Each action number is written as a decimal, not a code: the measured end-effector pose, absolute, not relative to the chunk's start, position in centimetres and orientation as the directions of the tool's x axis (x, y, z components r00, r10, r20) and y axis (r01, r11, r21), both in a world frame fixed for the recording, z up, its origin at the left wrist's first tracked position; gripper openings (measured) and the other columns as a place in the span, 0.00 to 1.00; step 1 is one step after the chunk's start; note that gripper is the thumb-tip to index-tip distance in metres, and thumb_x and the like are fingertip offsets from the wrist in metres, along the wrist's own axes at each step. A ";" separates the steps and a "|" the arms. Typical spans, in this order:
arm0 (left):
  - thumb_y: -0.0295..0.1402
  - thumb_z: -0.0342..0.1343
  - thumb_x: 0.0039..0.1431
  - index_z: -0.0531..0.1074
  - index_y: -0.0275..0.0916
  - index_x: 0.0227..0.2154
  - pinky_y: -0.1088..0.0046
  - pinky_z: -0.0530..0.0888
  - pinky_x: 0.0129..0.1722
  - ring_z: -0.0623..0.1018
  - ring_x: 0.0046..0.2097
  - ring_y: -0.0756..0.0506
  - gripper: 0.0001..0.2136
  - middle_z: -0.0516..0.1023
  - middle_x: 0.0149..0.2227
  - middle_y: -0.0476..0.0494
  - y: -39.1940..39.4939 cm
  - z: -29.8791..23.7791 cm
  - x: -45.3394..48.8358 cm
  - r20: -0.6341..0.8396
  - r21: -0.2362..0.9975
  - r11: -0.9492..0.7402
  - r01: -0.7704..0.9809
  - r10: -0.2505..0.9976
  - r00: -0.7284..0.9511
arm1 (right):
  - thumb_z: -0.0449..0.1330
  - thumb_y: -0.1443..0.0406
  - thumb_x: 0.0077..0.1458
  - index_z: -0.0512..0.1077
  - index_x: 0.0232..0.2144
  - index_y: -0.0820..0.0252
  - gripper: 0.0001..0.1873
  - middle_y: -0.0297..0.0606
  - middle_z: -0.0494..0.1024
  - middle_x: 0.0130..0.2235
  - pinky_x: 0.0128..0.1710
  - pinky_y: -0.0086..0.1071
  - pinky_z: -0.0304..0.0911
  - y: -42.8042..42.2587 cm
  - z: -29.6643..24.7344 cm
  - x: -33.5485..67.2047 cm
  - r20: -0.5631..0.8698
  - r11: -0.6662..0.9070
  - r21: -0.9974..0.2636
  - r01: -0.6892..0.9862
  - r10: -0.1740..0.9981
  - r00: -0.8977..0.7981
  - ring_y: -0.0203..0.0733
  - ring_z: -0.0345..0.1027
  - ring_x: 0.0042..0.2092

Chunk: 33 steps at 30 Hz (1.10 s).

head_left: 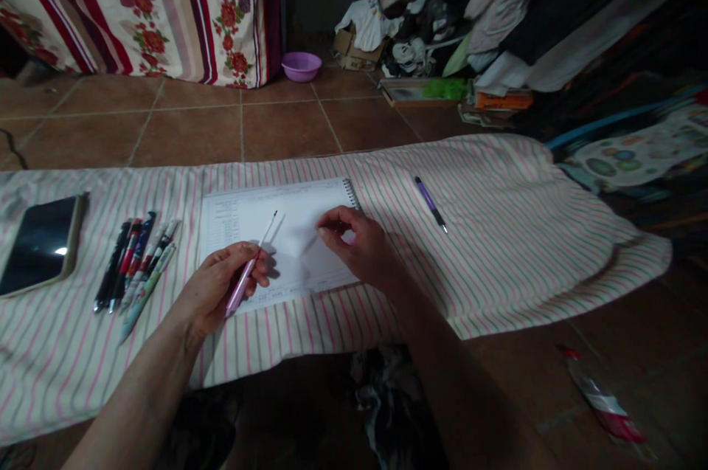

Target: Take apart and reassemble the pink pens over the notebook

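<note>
Big striped cloth, spiral notebook flat on it. Left hand is over the notebook's left side, gripping; right hand is over its right side, fingers curled, thumb and forefinger close together, can't tell if anything tiny's in there. Phone at far left, bunch of pens near it. Purple pen lies right of the notebook. Pink pen is in that left grip, thin tube poking out.
</note>
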<state>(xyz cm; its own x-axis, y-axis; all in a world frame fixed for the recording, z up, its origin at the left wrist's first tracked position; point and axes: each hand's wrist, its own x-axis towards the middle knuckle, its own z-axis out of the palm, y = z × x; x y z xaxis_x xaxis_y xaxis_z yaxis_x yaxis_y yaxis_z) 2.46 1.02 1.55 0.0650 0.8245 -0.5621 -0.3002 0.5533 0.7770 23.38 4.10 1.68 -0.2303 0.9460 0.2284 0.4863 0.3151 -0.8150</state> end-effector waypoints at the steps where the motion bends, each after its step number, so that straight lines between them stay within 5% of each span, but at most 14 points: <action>1: 0.29 0.58 0.50 0.71 0.31 0.24 0.83 0.63 0.15 0.72 0.20 0.52 0.05 0.74 0.20 0.44 1.0 1.5 2.4 -0.563 0.776 0.554 -0.303 0.824 0.063 | 0.57 0.67 0.51 0.69 0.30 0.59 0.03 0.34 0.74 0.31 0.36 0.31 0.61 4.2 1.7 23.1 0.201 0.275 -0.861 0.428 0.957 -0.211 0.36 0.67 0.34; 10: 0.37 0.59 0.50 0.71 0.32 0.24 0.84 0.61 0.16 0.70 0.19 0.54 0.11 0.74 0.19 0.46 0.7 1.3 1.7 -0.522 0.805 0.549 -0.226 0.836 0.173 | 0.58 0.68 0.45 0.69 0.27 0.61 0.03 0.32 0.72 0.27 0.35 0.30 0.63 5.0 0.9 21.4 0.103 0.138 -0.977 0.161 0.973 -0.206 0.34 0.67 0.30; 19: 0.40 0.55 0.54 0.72 0.34 0.27 0.82 0.59 0.17 0.64 0.16 0.57 0.12 0.74 0.19 0.48 0.2 1.1 0.8 -0.428 0.890 0.455 -0.033 0.858 0.282 | 0.59 0.68 0.46 0.70 0.29 0.61 0.04 0.33 0.73 0.29 0.36 0.30 0.63 5.5 0.8 21.3 0.159 0.208 -0.956 0.207 0.960 -0.232 0.34 0.67 0.32; 33: 0.43 0.58 0.46 0.70 0.33 0.24 0.81 0.59 0.16 0.63 0.16 0.56 0.14 0.71 0.16 0.50 0.4 1.5 1.3 -0.422 0.901 0.390 0.189 0.890 0.175 | 0.58 0.69 0.48 0.72 0.30 0.61 0.04 0.34 0.73 0.29 0.36 0.30 0.62 5.4 0.3 21.6 0.160 0.261 -0.914 0.311 0.935 -0.315 0.33 0.65 0.32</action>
<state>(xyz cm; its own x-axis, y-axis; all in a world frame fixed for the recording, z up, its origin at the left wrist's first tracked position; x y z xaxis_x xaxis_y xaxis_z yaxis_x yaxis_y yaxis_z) 1.26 0.37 1.46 0.1746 0.8896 -0.4220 0.1891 0.3903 0.9010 21.58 5.36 0.35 -0.3153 0.9354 0.1599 0.3114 0.2612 -0.9137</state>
